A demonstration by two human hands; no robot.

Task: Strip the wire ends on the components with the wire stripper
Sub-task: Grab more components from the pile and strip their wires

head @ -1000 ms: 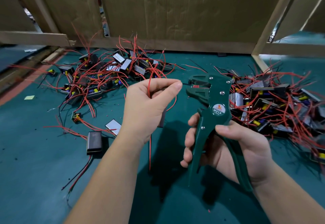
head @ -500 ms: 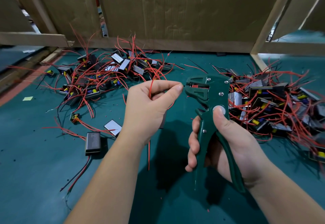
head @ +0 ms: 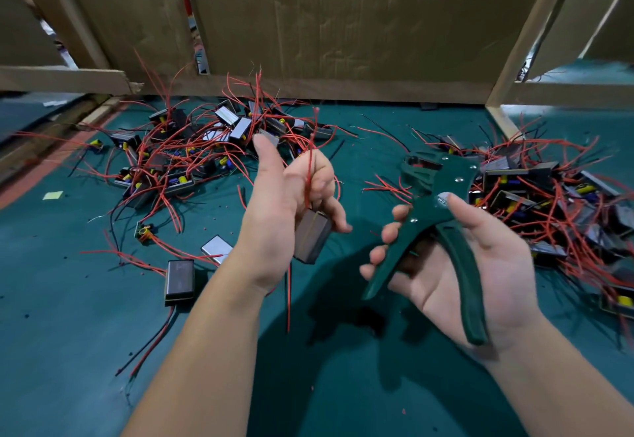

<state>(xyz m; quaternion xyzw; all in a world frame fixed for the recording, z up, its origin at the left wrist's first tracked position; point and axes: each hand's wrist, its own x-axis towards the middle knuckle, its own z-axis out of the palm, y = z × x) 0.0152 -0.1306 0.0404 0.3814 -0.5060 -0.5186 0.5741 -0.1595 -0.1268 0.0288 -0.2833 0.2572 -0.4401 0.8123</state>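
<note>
My left hand [head: 284, 203] holds a small dark box-shaped component [head: 311, 237] by its red wire [head: 309, 175], thumb raised, the box hanging below the fingers. Another red wire trails down from it. My right hand [head: 473, 265] grips the green wire stripper [head: 435, 210], its handles spread apart and its jaws pointing up and to the left, clear of the wire. A gap of green mat separates the stripper's jaws from the component.
A heap of components with red wires [head: 192, 155] lies at the back left, a second heap [head: 555, 203] at the right. Loose components [head: 179, 280] [head: 216, 248] lie left of my forearm. Cardboard walls [head: 343, 24] and a wooden frame [head: 528, 35] close the back.
The wire has come out of the stripper's jaws. My left hand turned palm-in and drew left, showing the component; my right hand loosened and the handles spread.
</note>
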